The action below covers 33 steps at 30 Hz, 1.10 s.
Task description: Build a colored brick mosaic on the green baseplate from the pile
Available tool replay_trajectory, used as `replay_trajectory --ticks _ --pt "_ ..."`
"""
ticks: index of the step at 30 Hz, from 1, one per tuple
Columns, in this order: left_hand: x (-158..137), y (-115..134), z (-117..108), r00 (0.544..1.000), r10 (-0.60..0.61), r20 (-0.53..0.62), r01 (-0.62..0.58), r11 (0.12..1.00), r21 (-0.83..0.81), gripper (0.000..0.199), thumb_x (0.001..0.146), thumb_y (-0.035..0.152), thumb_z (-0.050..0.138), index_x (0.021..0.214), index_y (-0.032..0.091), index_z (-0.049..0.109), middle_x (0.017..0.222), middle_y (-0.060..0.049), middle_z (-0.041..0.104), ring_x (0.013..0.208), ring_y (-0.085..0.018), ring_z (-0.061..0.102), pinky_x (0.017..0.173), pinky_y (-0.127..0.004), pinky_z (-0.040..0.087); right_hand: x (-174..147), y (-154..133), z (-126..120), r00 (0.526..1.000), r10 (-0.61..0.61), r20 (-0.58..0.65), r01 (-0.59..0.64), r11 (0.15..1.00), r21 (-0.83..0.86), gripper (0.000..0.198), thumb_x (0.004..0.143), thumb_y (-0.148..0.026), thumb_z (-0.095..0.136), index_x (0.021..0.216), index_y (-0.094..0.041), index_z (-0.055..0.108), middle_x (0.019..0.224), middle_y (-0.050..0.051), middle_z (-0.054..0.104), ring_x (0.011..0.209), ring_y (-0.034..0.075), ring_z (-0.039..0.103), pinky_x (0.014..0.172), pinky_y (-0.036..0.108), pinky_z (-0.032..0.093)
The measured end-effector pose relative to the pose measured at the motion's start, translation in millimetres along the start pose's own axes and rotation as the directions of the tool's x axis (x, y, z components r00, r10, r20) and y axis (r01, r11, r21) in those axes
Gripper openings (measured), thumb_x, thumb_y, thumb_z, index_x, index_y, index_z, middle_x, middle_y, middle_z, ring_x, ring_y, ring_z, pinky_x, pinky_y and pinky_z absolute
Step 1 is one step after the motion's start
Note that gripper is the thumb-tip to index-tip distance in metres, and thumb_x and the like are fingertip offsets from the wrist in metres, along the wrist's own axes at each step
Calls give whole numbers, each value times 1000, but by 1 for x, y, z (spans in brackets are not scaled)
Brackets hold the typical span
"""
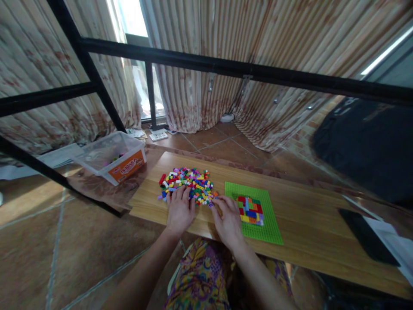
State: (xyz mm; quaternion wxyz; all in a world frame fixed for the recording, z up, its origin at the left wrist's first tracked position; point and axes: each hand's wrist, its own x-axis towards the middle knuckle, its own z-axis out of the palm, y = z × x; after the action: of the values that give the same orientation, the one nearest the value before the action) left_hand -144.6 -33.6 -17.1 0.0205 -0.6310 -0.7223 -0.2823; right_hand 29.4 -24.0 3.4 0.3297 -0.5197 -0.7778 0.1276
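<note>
A heap of small multicoloured toy building bricks (196, 183) lies on the wooden board. My left hand (179, 210) rests on the near side of this heap, its fingers stretched over the bricks and slightly apart. At the heap's right edge, my right hand (227, 218) has its thumb and forefinger around a small purple brick (211, 205). Just right of that hand is a green baseplate (268, 224). On it sits a compact patch of red, blue, yellow, orange and other bricks (251, 210), partly hidden by my right hand.
A clear plastic box (111, 156) with an orange label and some bricks stands left, beyond the wooden board (300, 224). A dark flat object (368, 236) and white papers lie at the right. Black metal bars (200, 62) cross in front of the curtains.
</note>
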Motion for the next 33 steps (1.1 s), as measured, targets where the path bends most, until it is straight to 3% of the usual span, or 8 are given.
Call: replay_trajectory --ticks 6,17,22,27,29,33 --pt "-2 0 2 1000 0 -2 0 1000 7 35 93 31 45 124 18 58 132 -12 59 125 -29 50 110 -53 28 13 -4 26 993 -51 109 61 993 -96 22 90 -31 54 104 -25 69 113 7 62 104 24 52 91 39 44" --pt "-1 0 1 1000 -5 23 5 1000 9 37 94 30 45 125 17 57 134 -13 58 126 -29 49 110 -55 27 15 -4 32 996 -56 74 63 994 -86 18 91 -30 53 93 -22 68 111 7 63 104 23 51 91 39 42" --pt "-1 -1 2 1000 7 13 -7 1000 7 37 93 31 44 125 17 58 134 -14 59 125 -29 50 110 -53 27 7 -9 10 999 -1 -50 4 999 52 19 91 -36 54 93 -23 68 108 5 65 103 20 54 93 38 41" --pt "0 -2 2 1000 13 -4 -13 1000 15 38 92 32 45 125 18 58 133 -14 59 122 -30 52 109 -52 27 -18 6 -27 979 164 -122 -137 969 206 21 90 -40 55 92 -24 68 99 3 68 99 18 58 91 36 43" --pt "0 -3 2 1000 20 -9 -20 1000 20 38 92 33 45 125 17 58 132 -14 60 121 -31 52 108 -52 28 -31 21 -42 951 255 -172 -209 946 250 23 87 -43 58 90 -23 68 97 4 68 96 19 59 89 35 44" --pt "3 -4 2 1000 26 -12 -26 999 26 39 92 34 46 123 16 59 130 -14 61 119 -32 53 105 -51 32 -51 55 -69 842 475 -257 -410 872 269 33 82 -51 60 91 -21 69 94 6 69 85 19 60 78 33 46"
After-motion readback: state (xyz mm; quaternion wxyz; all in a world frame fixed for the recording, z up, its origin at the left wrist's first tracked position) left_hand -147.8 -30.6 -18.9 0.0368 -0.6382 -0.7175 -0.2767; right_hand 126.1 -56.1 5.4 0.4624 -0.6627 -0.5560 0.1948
